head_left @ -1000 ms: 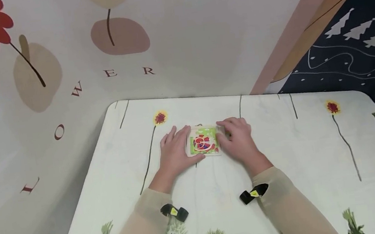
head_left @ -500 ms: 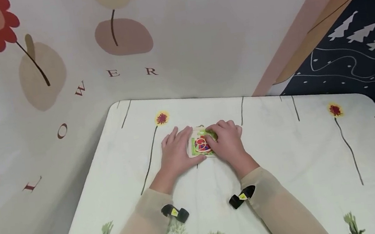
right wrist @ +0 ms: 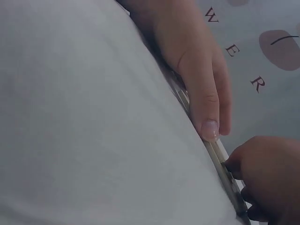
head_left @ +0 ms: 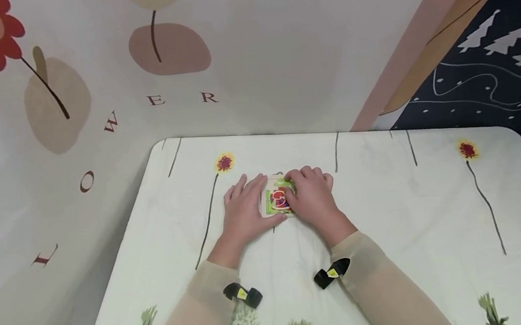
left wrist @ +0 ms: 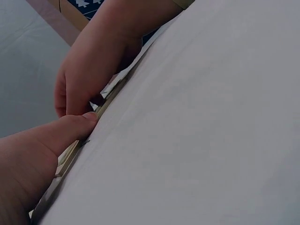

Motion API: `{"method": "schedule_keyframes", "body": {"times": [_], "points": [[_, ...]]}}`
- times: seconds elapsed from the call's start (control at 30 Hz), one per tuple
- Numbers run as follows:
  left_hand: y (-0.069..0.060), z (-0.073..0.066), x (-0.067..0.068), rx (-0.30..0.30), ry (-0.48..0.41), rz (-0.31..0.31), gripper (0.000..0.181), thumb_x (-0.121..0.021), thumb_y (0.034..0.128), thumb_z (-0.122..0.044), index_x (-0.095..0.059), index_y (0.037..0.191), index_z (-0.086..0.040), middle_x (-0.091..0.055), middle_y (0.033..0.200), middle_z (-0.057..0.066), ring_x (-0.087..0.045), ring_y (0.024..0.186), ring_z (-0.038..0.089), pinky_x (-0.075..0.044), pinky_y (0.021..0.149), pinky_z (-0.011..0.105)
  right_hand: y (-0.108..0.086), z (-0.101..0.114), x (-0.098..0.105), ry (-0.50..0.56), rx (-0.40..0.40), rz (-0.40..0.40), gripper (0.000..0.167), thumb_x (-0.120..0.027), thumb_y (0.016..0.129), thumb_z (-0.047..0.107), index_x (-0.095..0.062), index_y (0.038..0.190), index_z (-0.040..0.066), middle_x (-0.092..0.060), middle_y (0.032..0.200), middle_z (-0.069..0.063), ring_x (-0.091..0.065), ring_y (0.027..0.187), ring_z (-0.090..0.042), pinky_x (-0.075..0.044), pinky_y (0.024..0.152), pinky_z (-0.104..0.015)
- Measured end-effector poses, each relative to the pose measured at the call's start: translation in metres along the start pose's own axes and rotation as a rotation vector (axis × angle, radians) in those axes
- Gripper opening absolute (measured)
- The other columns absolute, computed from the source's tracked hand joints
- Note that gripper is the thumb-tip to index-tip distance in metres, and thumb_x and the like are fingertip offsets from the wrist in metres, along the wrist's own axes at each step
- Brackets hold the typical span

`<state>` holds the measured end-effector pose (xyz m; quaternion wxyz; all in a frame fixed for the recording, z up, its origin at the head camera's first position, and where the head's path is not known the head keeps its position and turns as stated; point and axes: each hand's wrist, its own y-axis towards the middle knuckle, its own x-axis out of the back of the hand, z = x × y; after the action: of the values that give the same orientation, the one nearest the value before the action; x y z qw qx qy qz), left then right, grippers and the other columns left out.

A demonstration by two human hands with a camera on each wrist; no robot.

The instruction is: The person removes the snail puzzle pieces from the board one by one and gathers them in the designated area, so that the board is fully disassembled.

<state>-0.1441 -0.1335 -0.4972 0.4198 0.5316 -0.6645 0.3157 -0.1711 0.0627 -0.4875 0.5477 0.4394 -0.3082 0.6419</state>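
Observation:
A small square wooden picture board [head_left: 270,204], green with a red and purple figure, lies flat on the table. My left hand [head_left: 243,210] holds its left side, with the thumb along the near edge and the fingers at the far left corner. My right hand [head_left: 315,199] covers the right part, its curled thumb and index finger pinching there; whether a separate piece is between them, I cannot tell. The left thumb [right wrist: 210,129] rests at the thin board edge [right wrist: 218,154] in the right wrist view. In the left wrist view the right hand [left wrist: 91,65] bends down to the board.
The table [head_left: 408,209] has a white cloth printed with flowers and stems. A pale wall [head_left: 280,84] with printed letters and shapes rises behind it. A dark blue panel with white trees [head_left: 480,81] stands at the back right.
My right hand has moved left from the board's right edge onto the picture, now covering its right part. My left hand has kept its hold.

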Motion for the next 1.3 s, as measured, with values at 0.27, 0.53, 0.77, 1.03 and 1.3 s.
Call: {"method": "schedule_keyframes", "body": {"times": [0.27,0.53,0.77,1.03,1.3], "points": [[0.001,0.001,-0.002,0.004,0.000,0.003,0.107,-0.084,0.0800,-0.066,-0.043,0.164,-0.014,-0.038,0.171,0.001,-0.016,0.162,0.033,-0.014,0.125,0.056,0.002,-0.001,-0.002,-0.001,0.020,0.029,0.027,-0.064,0.104,0.029,-0.066,0.127,0.014,-0.060,0.121,-0.008,-0.046,0.118,-0.034,-0.029,0.103,-0.058],[0.002,-0.001,-0.001,-0.016,-0.004,-0.023,0.107,-0.085,0.0791,-0.066,-0.045,0.163,-0.014,-0.039,0.170,0.001,-0.018,0.161,0.033,-0.015,0.125,0.057,0.001,-0.001,-0.001,0.071,0.054,-0.038,0.030,-0.069,0.100,0.024,-0.063,0.126,0.010,-0.064,0.124,-0.009,-0.047,0.119,-0.034,-0.029,0.105,-0.057],[0.001,0.001,-0.003,-0.017,-0.007,-0.036,0.106,-0.086,0.0789,-0.065,-0.046,0.162,-0.014,-0.040,0.170,0.000,-0.019,0.161,0.034,-0.016,0.125,0.057,-0.002,-0.002,0.000,0.064,0.129,-0.148,0.034,-0.080,0.093,0.023,-0.078,0.124,0.011,-0.078,0.120,-0.004,-0.059,0.107,-0.027,-0.036,0.101,-0.054],[0.002,0.004,-0.004,-0.010,-0.017,-0.044,0.107,-0.085,0.0796,-0.065,-0.044,0.163,-0.014,-0.040,0.170,0.000,-0.019,0.161,0.033,-0.016,0.125,0.058,-0.001,-0.004,-0.002,0.071,0.164,-0.233,0.030,-0.085,0.093,0.024,-0.082,0.121,0.014,-0.080,0.115,-0.001,-0.065,0.100,-0.024,-0.038,0.096,-0.054],[0.002,0.003,-0.005,-0.011,-0.024,-0.039,0.107,-0.086,0.0787,-0.064,-0.045,0.163,-0.013,-0.041,0.169,0.001,-0.020,0.161,0.034,-0.016,0.124,0.059,-0.005,-0.014,0.006,0.099,0.196,-0.233,0.028,-0.082,0.095,0.024,-0.082,0.122,0.016,-0.081,0.110,0.001,-0.064,0.097,-0.023,-0.037,0.097,-0.054]]}}
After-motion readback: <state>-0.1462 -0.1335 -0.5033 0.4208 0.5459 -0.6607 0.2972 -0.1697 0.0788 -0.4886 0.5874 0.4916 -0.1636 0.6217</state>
